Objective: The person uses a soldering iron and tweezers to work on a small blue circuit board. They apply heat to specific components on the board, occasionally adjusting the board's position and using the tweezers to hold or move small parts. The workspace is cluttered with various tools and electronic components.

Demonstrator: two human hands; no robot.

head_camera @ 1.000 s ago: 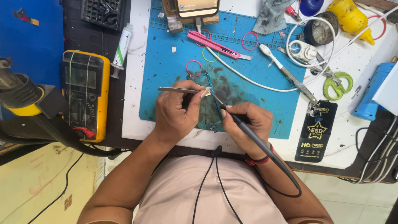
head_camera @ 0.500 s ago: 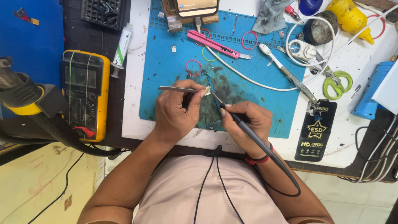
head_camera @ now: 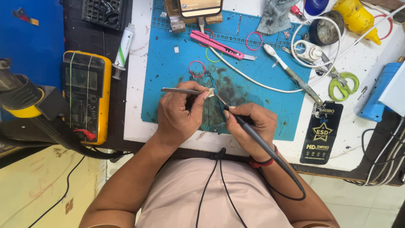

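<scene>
Two bare hands work at the near edge of a blue mat (head_camera: 168,101) on the white surface (head_camera: 135,126). Left hand (head_camera: 179,116): grip closed on steel tweezers (head_camera: 181,90), which lie level with the free end pointing left; their tips meet a small pale piece at the fingertips. Right hand (head_camera: 253,126): grip closed, pen-fashion, on a black soldering iron (head_camera: 253,135), tip angled up and left, touching or just beside the tweezer tips. The iron's cord runs back over the right wrist, which carries a red band (head_camera: 263,161). Between the hands a dark circuit board (head_camera: 213,114) lies flat on the mat, partly hidden by the fingers.

Left of the mat, on a dark surface: a yellow multimeter (head_camera: 86,95), with a white syringe (head_camera: 123,50) beyond it. Right of the mat: a black packet (head_camera: 322,135). Farther out on the mat: a red rubber band (head_camera: 197,69), a pink cutter (head_camera: 217,44), a white cable (head_camera: 253,82). Beyond these to the right: green scissors (head_camera: 344,84), a blue can (head_camera: 379,99), a yellow bottle (head_camera: 356,17).
</scene>
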